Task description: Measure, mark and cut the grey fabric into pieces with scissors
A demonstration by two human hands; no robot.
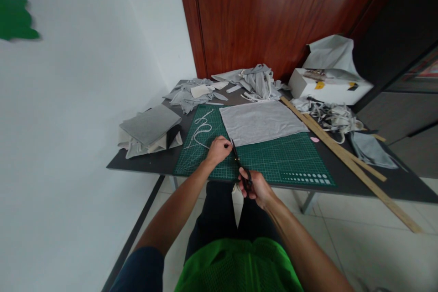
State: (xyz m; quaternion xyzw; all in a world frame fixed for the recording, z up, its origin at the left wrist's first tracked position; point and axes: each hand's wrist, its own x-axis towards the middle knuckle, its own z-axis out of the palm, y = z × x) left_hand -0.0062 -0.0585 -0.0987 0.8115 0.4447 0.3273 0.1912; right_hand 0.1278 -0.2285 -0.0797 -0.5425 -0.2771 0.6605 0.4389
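Observation:
Black scissors (236, 157) are in my right hand (255, 187), whose fingers wrap round the handles near the table's front edge. The blades point away from me, toward the near left corner of a light grey cloth (263, 121). My left hand (219, 150) is closed in a pinch just left of the blade tips, beside that corner. A thin white cord (201, 130) lies in loops on the green cutting mat (273, 157) and runs to my left hand. What exactly sits between the left fingertips is too small to make out.
Folded grey fabric (150, 125) is stacked at the left. Crumpled grey cloth (258, 80) lies along the back. Long wooden rulers (342, 155) cross the right side, one overhanging the front edge. Behind them are tangled strips (333, 116) and a white box (328, 89).

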